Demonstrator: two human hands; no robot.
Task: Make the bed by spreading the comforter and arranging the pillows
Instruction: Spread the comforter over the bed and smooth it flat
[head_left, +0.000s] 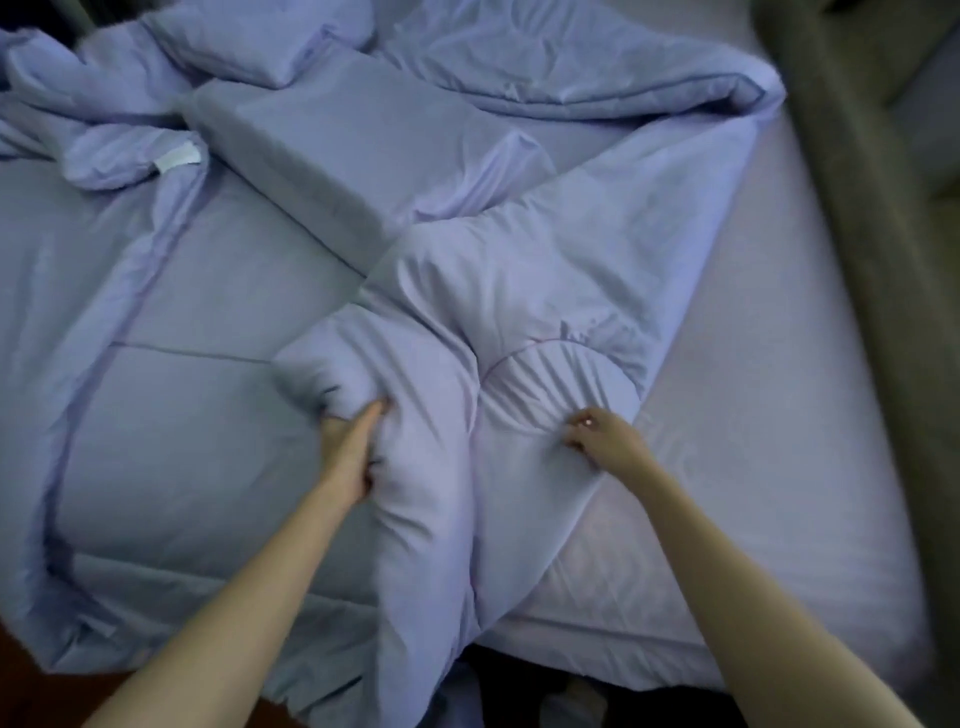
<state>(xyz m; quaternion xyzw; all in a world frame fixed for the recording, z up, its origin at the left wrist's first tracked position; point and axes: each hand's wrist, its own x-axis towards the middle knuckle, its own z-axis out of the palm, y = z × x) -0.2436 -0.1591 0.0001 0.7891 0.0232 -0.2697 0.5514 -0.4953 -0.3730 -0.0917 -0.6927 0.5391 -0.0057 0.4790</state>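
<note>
A lavender comforter lies crumpled over the left and middle of the bed, with a thick fold running toward me down the centre. My left hand is closed on a bunched roll of that fold. My right hand pinches the cloth just right of the fold, where creases fan out from my fingers. A flat rectangular pillow in a matching case lies behind the fold. Another pillow sits at the far top, partly wrapped in bedding.
Bare fitted sheet on the mattress shows along the right side. A dark green upholstered frame borders the bed on the right. Dark floor shows at the lower left, and a white label hangs from a comforter corner.
</note>
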